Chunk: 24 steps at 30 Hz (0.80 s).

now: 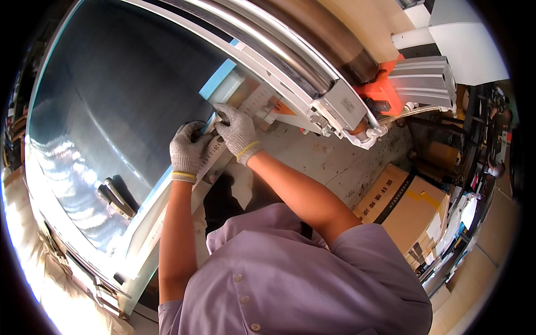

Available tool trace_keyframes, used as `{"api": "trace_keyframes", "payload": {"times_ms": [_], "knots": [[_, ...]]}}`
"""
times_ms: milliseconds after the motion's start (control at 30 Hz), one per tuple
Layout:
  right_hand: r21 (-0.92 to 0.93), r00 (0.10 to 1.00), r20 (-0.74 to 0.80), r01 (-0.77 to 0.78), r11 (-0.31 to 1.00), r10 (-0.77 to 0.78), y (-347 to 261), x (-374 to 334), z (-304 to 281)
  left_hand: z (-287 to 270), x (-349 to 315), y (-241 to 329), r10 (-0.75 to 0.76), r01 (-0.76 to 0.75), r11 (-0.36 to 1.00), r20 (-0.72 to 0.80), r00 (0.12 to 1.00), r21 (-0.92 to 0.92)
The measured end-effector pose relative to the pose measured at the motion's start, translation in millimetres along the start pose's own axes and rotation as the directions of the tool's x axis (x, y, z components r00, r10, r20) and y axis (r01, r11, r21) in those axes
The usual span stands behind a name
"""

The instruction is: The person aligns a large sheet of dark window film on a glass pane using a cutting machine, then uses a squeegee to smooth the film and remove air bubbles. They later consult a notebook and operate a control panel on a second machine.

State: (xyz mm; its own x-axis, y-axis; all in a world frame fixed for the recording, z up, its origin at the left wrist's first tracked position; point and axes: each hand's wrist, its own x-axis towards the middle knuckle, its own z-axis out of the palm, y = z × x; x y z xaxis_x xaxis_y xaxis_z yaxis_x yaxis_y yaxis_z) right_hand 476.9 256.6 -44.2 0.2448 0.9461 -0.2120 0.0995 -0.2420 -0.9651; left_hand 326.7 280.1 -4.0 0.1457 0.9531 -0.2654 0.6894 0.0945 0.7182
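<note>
Where light falls, dark sheet (134, 78), glossy, white-streaked, edged in light blue.

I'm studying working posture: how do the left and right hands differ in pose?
The left hand sits slightly lower in the picture; the right hand reaches a little higher. The left forearm rises nearly straight up; the right forearm slants up and leftward. Both hands wear grey knit gloves with yellow bands, fingers bent at the blue strip.
</note>
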Motion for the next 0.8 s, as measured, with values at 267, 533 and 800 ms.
{"api": "trace_keyframes", "payload": {"times_ms": [267,533,800], "knots": [[-0.037,0.999,0.006,0.043,0.998,-0.042,-1,1,-3,-4,5,-6,0.010,-0.008,0.999,0.046,0.999,-0.032],[0.017,0.995,0.053,0.087,0.996,-0.088,-1,1,-8,-3,5,-7,-0.008,0.012,0.997,0.051,0.999,-0.079],[0.055,0.994,0.085,0.058,0.997,-0.063,2,1,-8,-1,3,-8,0.003,-0.001,0.999,0.032,0.999,-0.046]]}}
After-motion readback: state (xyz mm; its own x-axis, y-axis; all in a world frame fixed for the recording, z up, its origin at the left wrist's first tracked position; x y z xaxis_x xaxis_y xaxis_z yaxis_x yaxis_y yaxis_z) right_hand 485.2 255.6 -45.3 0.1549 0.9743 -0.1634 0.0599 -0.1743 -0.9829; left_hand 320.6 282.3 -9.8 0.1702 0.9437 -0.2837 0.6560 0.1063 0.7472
